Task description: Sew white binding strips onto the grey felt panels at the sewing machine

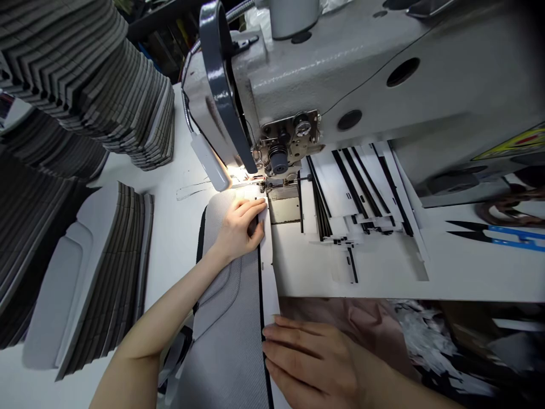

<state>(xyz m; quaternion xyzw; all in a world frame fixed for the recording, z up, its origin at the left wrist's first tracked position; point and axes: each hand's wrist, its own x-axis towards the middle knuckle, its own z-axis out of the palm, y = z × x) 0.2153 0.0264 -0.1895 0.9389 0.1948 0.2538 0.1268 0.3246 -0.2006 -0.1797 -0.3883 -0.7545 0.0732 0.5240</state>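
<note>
We see a long grey fabric panel under the head of the sewing machine, its far end at the needle area and its near end running past the desk's front edge. Its face has a fine woven texture crossed by curved seam lines, and its far corner is rounded. Along its right side we find a narrow black edging and a smooth, stiff-looking white strip with small dark slots.

The left hand lies on the cloth just beside the needle area, pressing with loosely bent fingers, thumb spread away from them. The right hand rests nearer us, fingers laid across the white strip and the edging; its thumb is hidden, so we cannot tell whether it pinches. The two hands are well apart.

A slim lamp lights the needle area. To the right, we have loose black-and-white strips fanned on the pale desk, then blue-handled snips with dark pointed blades. Left stand ridged stacks of grey panels.
</note>
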